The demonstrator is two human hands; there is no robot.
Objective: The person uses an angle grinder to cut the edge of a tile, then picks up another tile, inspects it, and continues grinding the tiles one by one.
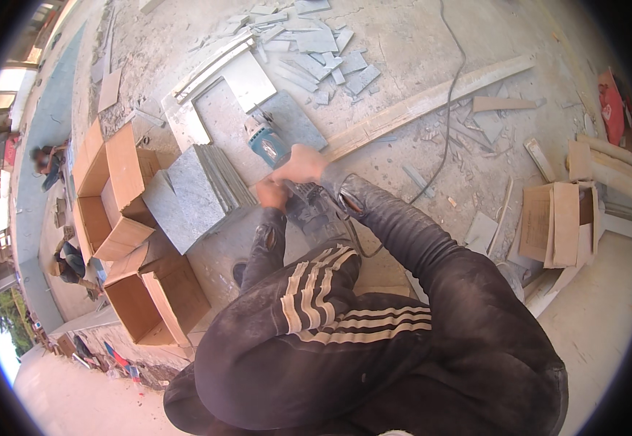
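Note:
My right hand [303,165] is wrapped round the rear of a teal angle grinder [267,147], whose metal head points away from me. My left hand [272,194] is closed at the tool's back end, just below and left of the right hand; its fingers are partly hidden. The grinder's head is over a grey stone tile [300,122] on the floor. Against the tile's far left side lies a white L-shaped board [249,86]. A stack of grey tiles [191,190] stands left of my hands.
Open cardboard boxes [128,173] stand at the left, another box [551,224] at the right. Tile offcuts [319,54] litter the far floor. A long wooden plank [432,102] runs to the right, crossed by a black cable [449,120]. Other people [71,260] sit far left.

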